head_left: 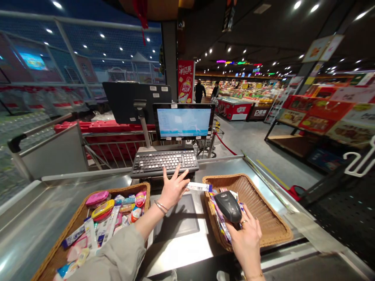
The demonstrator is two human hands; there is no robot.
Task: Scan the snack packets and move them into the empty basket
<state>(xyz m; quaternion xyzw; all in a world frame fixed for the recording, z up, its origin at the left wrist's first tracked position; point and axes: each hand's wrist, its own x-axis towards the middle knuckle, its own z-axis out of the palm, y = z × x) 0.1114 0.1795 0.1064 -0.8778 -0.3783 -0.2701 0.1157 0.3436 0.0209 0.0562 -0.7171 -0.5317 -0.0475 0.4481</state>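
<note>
Gripping a black handheld barcode scanner (228, 207), the right hand (247, 232) has its thumb and fingers closed around the handle, and it's holding the thing right over the near part of the right wicker basket (265, 218)! Across to the left hand (172, 189): thumb and forefinger pinch the end of a slim white packet (199, 187), the other fingers fanned out in front of the keyboard (152, 160). That packet points rightward, blue tip at the right basket's rim; whether the two touch, I can't tell from here. Beneath the scanner, colourful slim packs (222, 226) line the left side of that basket, its right side showing bare weave. Over to the left wicker basket (51, 257), and it's packed: a pink case (97, 198), a yellow one (103, 209) just beside it, long white packets (111, 224) heaped among them, a grey sleeve (117, 253) crossing in front. Between the baskets gleams the metal counter (178, 249). Behind the keyboard stands a lit monitor (184, 121), a second screen (125, 105) turned back-on beside it. Farther out, a red chest freezer (234, 109), stacked boxes (319, 111) on the right, and two people (200, 91) well down the aisle!
</note>
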